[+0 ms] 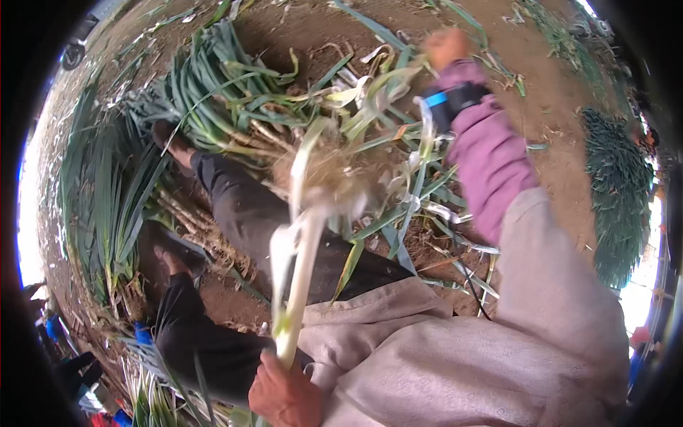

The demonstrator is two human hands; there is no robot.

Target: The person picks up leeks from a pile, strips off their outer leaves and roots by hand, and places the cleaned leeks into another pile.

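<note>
My left hand point(284, 393) is closed around the lower end of a leek point(304, 281), whose thick white stalk points up the view. The leek's bushy root end point(327, 171) is smeared by motion. Loose pale skin hangs along the stalk. Far out at the upper right is my right hand point(446, 48), blurred, its fingers curled into a fist. Whether anything sits in that fist I cannot make out. Pale stripped leaves point(380, 103) lie or hang close beside it. A dark band with a blue part point(455, 102) circles my right wrist.
A heap of leeks point(220, 85) lies beyond my right foot, and more leeks point(107, 192) lie by my left foot. Peeled leaves point(413, 192) litter the soil point(562, 171). A large green pile point(617, 192) stands at the far right. Another bunch point(146, 388) lies at lower left.
</note>
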